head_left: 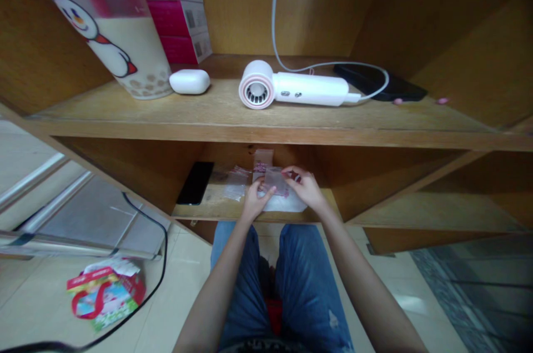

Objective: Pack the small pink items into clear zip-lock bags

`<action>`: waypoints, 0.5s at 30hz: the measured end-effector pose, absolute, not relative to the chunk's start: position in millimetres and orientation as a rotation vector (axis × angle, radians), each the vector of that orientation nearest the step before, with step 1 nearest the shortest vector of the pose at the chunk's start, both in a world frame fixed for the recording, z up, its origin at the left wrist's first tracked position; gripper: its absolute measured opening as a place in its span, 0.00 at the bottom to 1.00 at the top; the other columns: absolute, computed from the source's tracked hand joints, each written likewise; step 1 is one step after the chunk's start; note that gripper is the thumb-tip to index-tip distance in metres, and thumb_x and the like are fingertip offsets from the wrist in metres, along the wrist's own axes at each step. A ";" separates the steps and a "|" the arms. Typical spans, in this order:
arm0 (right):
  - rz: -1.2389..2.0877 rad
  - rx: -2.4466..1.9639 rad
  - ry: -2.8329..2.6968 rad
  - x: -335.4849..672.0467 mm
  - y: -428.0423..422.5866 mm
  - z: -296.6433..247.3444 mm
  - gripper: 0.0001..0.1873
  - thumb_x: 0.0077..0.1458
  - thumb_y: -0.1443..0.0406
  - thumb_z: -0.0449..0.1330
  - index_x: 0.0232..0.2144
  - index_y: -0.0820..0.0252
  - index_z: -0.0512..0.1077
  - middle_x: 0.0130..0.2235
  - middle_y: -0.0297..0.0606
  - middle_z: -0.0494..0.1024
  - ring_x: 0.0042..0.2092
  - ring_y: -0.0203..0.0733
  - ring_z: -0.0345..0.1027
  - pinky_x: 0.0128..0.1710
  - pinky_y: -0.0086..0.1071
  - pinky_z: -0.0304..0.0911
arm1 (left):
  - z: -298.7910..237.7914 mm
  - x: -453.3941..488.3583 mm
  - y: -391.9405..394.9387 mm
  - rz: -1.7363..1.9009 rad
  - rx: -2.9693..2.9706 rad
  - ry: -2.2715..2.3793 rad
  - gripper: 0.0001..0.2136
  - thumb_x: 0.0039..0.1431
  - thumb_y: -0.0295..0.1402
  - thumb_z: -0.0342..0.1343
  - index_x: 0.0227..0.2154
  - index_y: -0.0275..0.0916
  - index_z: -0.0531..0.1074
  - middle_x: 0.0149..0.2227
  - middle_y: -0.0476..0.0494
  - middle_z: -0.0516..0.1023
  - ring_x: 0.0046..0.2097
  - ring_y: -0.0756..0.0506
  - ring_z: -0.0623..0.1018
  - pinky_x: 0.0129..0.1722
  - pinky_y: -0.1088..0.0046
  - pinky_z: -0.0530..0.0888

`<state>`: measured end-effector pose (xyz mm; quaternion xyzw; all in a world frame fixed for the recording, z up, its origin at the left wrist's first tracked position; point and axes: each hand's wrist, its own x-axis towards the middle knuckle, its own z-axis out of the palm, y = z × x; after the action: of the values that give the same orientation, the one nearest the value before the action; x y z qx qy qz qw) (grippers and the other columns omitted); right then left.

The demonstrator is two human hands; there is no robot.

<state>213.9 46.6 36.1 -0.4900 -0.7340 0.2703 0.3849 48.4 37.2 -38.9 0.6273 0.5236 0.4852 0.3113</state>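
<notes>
In the lower compartment both my hands work at a small clear plastic bag (275, 176). My right hand (306, 189) pinches the bag's upper right edge between thumb and fingers. At its lower left, my left hand (256, 200) grips the bag, thumb stretched along the front. Beneath the hands lies a white sheet or shallow tray (287, 206) with small pinkish bits on it, too small to make out. Just behind stands a clear packet with pink contents (263, 160). More clear plastic bags (236, 183) lie to the left of my left hand.
A black phone (195, 183) lies left in the compartment. On the shelf above are a bubble tea cup (141, 59), a white earbud case (189, 81), pink boxes (175, 9), a white corded handheld fan or dryer (308, 89) and a black pouch (378, 82). A colourful bag (108, 292) sits on the floor.
</notes>
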 end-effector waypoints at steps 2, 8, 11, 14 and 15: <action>0.698 -1.205 -1.829 214.5 47.1 41.8 0.09 0.52 0.62 0.53 0.33 0.58 0.71 0.36 0.37 0.75 0.35 0.38 0.67 0.35 0.30 0.60 | -36.8 47.7 36.3 1.271 1.632 1.345 0.15 0.53 0.43 0.51 0.33 0.36 0.70 0.30 0.45 0.75 0.32 0.49 0.74 0.35 0.73 0.70; 0.969 -1.152 -1.508 205.7 51.5 26.5 0.17 0.46 0.63 0.58 0.41 0.58 0.67 0.34 0.37 0.74 0.32 0.36 0.68 0.28 0.28 0.63 | -32.1 45.0 35.3 1.258 1.580 1.284 0.17 0.57 0.43 0.45 0.24 0.36 0.70 0.19 0.50 0.69 0.24 0.51 0.71 0.27 0.76 0.69; 1.222 -1.156 -1.266 200.5 52.4 10.3 0.24 0.45 0.60 0.58 0.46 0.58 0.63 0.37 0.38 0.74 0.23 0.32 0.65 0.17 0.24 0.60 | -32.0 45.0 35.6 1.281 1.541 1.266 0.16 0.57 0.43 0.45 0.27 0.36 0.71 0.20 0.49 0.71 0.25 0.50 0.72 0.28 0.75 0.69; 1.395 -1.194 -1.107 196.6 51.5 -3.0 0.24 0.45 0.60 0.59 0.45 0.59 0.63 0.36 0.39 0.74 0.21 0.30 0.65 0.12 0.21 0.57 | -32.3 46.0 36.4 1.288 1.510 1.240 0.16 0.57 0.43 0.46 0.27 0.35 0.71 0.21 0.48 0.73 0.26 0.49 0.73 0.28 0.74 0.70; 1.422 -1.202 -1.066 195.5 51.0 -5.9 0.23 0.44 0.60 0.59 0.44 0.60 0.64 0.35 0.39 0.74 0.21 0.30 0.66 0.12 0.20 0.56 | -32.4 46.4 36.7 1.286 1.512 1.238 0.16 0.56 0.43 0.46 0.28 0.35 0.71 0.22 0.48 0.73 0.26 0.49 0.73 0.29 0.74 0.71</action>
<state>195.5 51.0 -5.9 -0.4920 -0.4363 0.5825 0.4778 46.4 36.7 -32.4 0.5952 0.4873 0.5059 0.3904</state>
